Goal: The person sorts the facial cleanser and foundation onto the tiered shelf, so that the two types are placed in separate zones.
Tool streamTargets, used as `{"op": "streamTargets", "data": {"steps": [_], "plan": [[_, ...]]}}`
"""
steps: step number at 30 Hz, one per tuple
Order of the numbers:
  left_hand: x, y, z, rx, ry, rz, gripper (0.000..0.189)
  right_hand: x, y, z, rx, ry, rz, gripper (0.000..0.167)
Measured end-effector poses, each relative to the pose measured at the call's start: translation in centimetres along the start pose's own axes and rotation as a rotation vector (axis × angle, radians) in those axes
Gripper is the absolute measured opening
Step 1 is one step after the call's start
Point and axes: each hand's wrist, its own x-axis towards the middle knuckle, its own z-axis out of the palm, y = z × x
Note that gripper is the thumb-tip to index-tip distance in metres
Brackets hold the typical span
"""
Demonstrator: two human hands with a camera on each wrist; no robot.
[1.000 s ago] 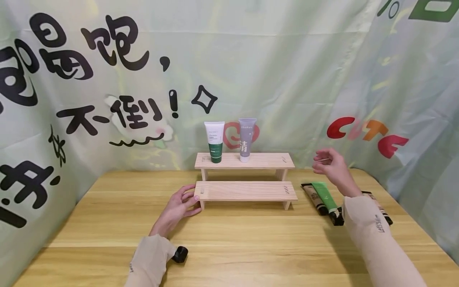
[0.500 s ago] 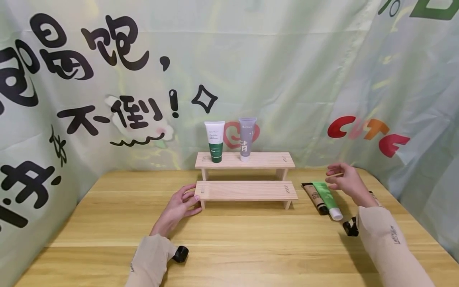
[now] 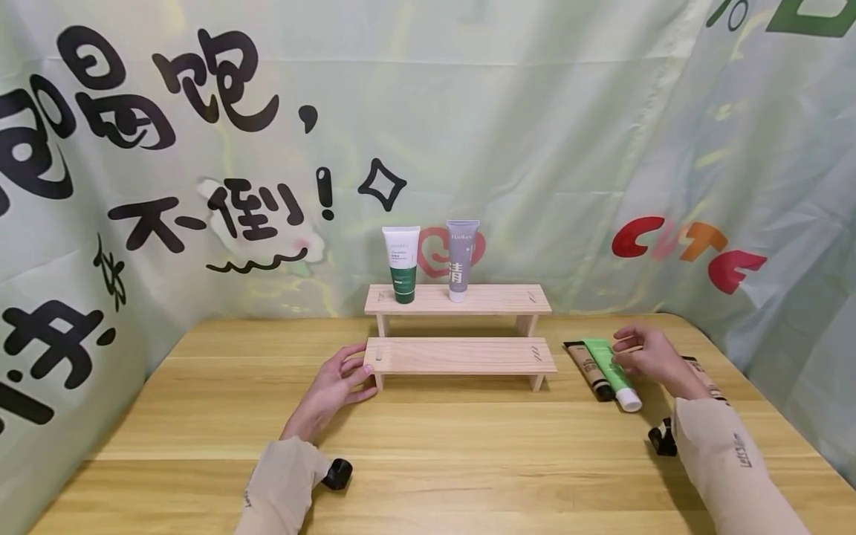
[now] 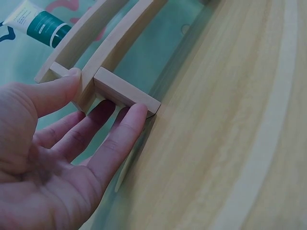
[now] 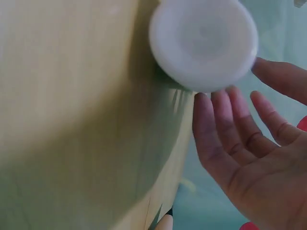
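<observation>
A two-step light wooden stand stands on the table. My left hand holds its left end; in the left wrist view, the thumb rests on the step's end and the fingertips touch the leg. On the upper step stand a white-and-green tube and a greyish-purple tube, both cap down. My right hand hovers at the light green tube, thumb and fingers spread to either side. That tube's white cap fills the top of the right wrist view; contact there cannot be made out.
A brown tube with a black cap lies left of the green one. Another brown tube lies partly behind the right wrist. Printed cloth encloses the table at the back and sides. Each wrist carries a black camera.
My right hand has come down and slightly right, onto the green tube's far part, and its sleeve no longer covers the white cap. The left hand stays at the stand.
</observation>
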Motion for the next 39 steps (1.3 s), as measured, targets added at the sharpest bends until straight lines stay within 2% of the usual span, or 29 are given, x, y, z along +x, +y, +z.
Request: {"op": "streamTargets", "data": {"steps": [8,15,17,27,39], "plan": [[0.2,-0.1,-0.1,0.001,0.011,-0.011,0.049,0.0,0.2,0.2,-0.031,-0.052,0.08,0.05],[0.3,-0.1,-0.2,-0.003,0.015,-0.013,0.05,0.4,-0.3,-0.4,-0.03,-0.21,0.206,0.057],[0.3,-0.1,-0.2,-0.004,0.013,-0.01,0.05,0.5,-0.3,-0.5,-0.011,-0.233,0.237,0.057],[0.2,-0.3,0.0,-0.005,0.014,0.006,0.049,0.4,0.0,-1.2,0.05,-0.204,0.286,0.063],[0.3,-0.2,0.0,0.01,0.008,-0.009,0.049,0.9,-1.5,-2.5,0.006,-0.182,0.244,0.063]]}}
